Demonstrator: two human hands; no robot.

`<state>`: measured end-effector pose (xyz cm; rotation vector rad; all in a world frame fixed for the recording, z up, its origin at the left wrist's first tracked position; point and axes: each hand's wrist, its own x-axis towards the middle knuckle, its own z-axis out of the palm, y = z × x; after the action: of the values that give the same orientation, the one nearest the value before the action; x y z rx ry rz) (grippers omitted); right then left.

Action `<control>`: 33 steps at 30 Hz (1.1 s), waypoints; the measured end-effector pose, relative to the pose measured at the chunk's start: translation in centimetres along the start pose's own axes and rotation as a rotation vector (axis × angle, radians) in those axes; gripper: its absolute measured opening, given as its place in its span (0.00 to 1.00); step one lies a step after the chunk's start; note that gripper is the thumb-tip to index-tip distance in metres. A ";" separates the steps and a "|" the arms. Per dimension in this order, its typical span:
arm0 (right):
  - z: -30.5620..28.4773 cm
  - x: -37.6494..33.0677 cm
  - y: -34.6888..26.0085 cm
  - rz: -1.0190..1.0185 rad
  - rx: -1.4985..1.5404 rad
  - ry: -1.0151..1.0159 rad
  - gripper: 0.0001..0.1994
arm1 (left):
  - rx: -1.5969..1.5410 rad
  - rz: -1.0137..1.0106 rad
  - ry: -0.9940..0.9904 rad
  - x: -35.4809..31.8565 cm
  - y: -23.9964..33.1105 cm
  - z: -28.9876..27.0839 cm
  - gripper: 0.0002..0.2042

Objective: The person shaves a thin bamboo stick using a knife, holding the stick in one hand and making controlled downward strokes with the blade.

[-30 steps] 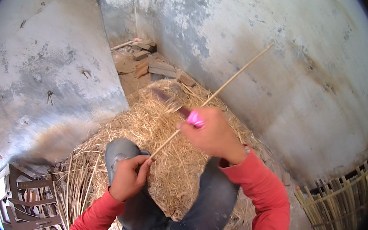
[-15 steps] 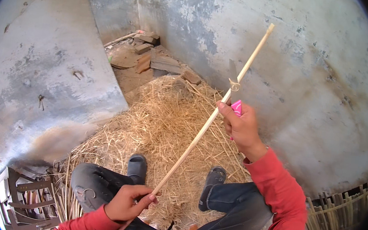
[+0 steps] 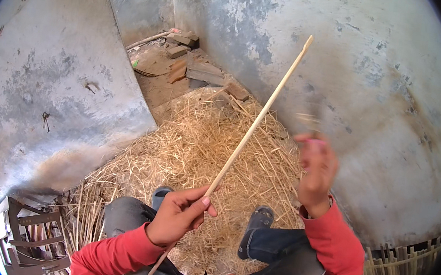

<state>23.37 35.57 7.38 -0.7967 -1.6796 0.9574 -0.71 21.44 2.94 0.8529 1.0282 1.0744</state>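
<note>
My left hand [image 3: 177, 215] grips a long pale bamboo stick [image 3: 256, 124] near its lower part; the stick slants up and to the right, its tip reaching the grey wall. My right hand [image 3: 315, 171] is raised to the right of the stick, apart from it and blurred by motion. A small pink object [image 3: 315, 142] shows at its fingertips, with a thin pale sliver above it. Red sleeves cover both forearms. My legs in dark trousers stretch out below, feet in dark sandals [image 3: 258, 220] resting on the shavings.
A heap of straw-like bamboo shavings [image 3: 192, 150] covers the floor ahead. Stained grey walls [image 3: 376, 89] close in on both sides. Bricks and wood scraps [image 3: 185, 64] lie in the far corner. Bundled bamboo strips [image 3: 400, 272] stand lower right; a woven frame [image 3: 22, 235] sits lower left.
My right hand has come off the stick and swung out to the right. My left hand has shifted a little higher along the stick. The view tilted down, showing my legs stretched out.
</note>
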 end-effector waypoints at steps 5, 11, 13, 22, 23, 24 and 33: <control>-0.1 -0.2 1.5 0.177 -0.532 -0.143 0.13 | -0.023 -0.038 0.031 -0.2 -0.5 0.1 0.19; 1.3 -0.1 0.9 -0.330 -0.666 -0.019 0.14 | -0.098 -0.158 0.039 -0.6 -0.9 0.0 0.20; 2.2 -1.2 1.4 -0.239 -0.616 -0.132 0.14 | -0.139 -0.161 0.058 -0.8 -0.9 -0.1 0.20; 3.5 -1.9 1.5 -0.325 -0.628 -0.454 0.16 | -0.192 -0.135 0.040 -1.2 -0.4 -1.7 0.20; 3.4 -1.6 2.1 -0.284 -0.653 -0.304 0.16 | -0.194 -0.145 0.081 -1.3 -0.1 -1.3 0.20; 2.7 -0.8 1.9 -0.134 -0.659 -0.253 0.17 | -0.194 -0.150 0.084 -1.4 -0.1 -1.3 0.20; 0.1 0.4 0.3 -0.073 -0.539 0.040 0.19 | -0.155 -0.148 0.106 -1.9 -0.2 -1.1 0.19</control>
<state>23.17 36.06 7.32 -1.0862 -1.9438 0.4300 -2.00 19.66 2.82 0.5912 1.0645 1.0669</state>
